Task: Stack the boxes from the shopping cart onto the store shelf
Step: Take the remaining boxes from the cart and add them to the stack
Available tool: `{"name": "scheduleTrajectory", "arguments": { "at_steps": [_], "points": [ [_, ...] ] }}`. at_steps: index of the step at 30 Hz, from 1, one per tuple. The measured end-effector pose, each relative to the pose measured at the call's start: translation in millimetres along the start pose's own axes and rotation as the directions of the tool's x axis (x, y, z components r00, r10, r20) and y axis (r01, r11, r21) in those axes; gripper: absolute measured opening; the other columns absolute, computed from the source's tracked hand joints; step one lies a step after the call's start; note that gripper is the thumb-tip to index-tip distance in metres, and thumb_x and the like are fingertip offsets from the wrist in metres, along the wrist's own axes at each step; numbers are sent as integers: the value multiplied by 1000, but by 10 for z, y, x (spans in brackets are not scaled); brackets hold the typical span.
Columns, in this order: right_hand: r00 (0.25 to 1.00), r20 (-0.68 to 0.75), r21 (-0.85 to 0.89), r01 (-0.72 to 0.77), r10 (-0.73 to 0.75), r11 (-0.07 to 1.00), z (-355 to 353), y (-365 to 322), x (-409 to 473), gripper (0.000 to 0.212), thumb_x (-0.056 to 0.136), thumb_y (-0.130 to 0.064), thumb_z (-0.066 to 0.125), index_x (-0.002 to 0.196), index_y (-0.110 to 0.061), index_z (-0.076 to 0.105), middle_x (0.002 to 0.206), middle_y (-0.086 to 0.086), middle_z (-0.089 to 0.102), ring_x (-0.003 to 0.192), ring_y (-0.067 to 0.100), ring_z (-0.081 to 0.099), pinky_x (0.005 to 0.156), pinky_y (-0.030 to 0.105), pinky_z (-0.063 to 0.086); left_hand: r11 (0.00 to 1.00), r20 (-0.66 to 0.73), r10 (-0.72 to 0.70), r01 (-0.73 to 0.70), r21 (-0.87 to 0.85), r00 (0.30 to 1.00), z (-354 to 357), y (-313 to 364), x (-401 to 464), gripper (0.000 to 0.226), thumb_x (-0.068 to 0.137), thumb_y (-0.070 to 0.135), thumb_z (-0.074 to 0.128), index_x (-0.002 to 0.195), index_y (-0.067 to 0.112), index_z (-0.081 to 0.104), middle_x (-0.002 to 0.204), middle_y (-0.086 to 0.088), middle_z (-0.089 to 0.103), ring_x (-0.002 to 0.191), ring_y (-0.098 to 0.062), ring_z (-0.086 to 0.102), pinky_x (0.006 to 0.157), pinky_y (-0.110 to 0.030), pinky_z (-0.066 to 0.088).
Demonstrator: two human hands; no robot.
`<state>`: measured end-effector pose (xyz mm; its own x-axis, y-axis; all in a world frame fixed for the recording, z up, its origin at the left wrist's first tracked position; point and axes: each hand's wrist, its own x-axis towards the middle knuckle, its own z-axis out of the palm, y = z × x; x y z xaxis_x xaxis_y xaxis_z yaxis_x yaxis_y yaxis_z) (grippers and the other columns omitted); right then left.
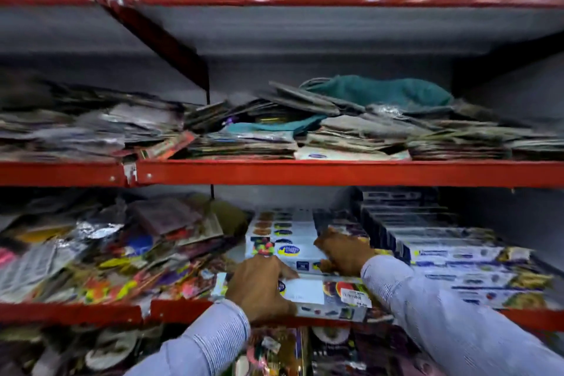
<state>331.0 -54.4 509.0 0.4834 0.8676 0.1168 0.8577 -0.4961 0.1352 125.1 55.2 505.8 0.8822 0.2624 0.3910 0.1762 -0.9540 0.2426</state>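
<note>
My left hand point(259, 287) and right hand point(345, 250) lay flat on white box point(308, 290) at lower shelf point(177, 310) front edge, fingers loose. Box stacks point(451, 262) already shelved right; cart unseen, remainder unknown.

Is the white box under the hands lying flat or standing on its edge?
Flat. The white box lies face up at the shelf's front edge, left hand pressed on top.

My one camera sits on my head, facing forward and slightly down, close to the red-edged metal store shelf point(335, 172); my striped sleeves point(457, 323) enter from the bottom edge; no second view overlaps
</note>
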Motion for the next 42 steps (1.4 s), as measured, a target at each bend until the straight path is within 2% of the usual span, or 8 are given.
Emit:
{"name": "scheduleTrajectory", "arguments": {
  "at_steps": [3,19,26,29,31,34,38,42],
  "points": [
    [1000,0,24,-8,8,1000,81,37,128,38,95,-32,52,125,-9,47,133,21,47,111,38,56,87,43,49,1000,39,21,-21,-11,999,28,-27,83,46,63,42,78,107,31,71,113,13,71,99,-12,64,84,-24,49],
    [992,-120,82,44,-34,996,101,143,434,40,91,-30,61,129,-17,55,133,10,54,121,31,53,97,42,48,1000,32,2,-2,-13,999,151,-261,404,54,53,45,78,107,41,70,105,17,74,94,-9,65,82,-27,55],
    [999,-38,347,-23,39,937,-1,303,467,28,95,-22,56,118,-12,66,125,7,67,113,24,63,97,31,48,996,100,-25,33,-83,995,226,-322,711,51,54,36,80,105,38,72,111,18,72,95,-8,67,77,-29,57],
    [1000,0,371,-24,25,928,-77,336,397,26,99,-20,48,91,-21,73,94,0,73,84,12,66,82,25,48,993,141,-20,36,-111,990,269,-353,905,54,60,28,85,112,31,70,122,11,68,106,-12,64,86,-31,56],
    [1000,-21,375,0,8,927,-67,345,351,37,101,-21,44,68,-25,62,71,-5,62,60,0,48,63,23,38,993,166,-20,38,-112,986,330,-378,1023,60,65,26,87,121,23,65,130,6,63,117,-15,59,95,-34,52],
    [999,-43,385,13,3,923,58,368,271,31,102,-25,41,92,-10,67,90,8,66,74,13,49,68,23,33,994,155,11,5,-108,988,477,-406,1081,57,73,24,83,125,18,61,132,-1,61,121,-20,55,100,-36,49],
    [989,-145,401,61,-3,914,261,338,140,31,100,-36,38,109,-17,61,100,10,70,86,28,63,75,32,48,978,-53,142,-132,164,988,694,-455,981,38,85,35,67,120,21,65,116,1,61,113,-27,47,97,-46,45],
    [962,-270,363,79,24,929,373,269,45,46,100,-47,23,122,-20,53,115,10,67,98,31,63,83,44,53,985,-131,168,-160,68,977,841,-554,933,42,89,35,59,129,23,57,133,1,58,123,-24,49,103,-42,44]
  ]
}}
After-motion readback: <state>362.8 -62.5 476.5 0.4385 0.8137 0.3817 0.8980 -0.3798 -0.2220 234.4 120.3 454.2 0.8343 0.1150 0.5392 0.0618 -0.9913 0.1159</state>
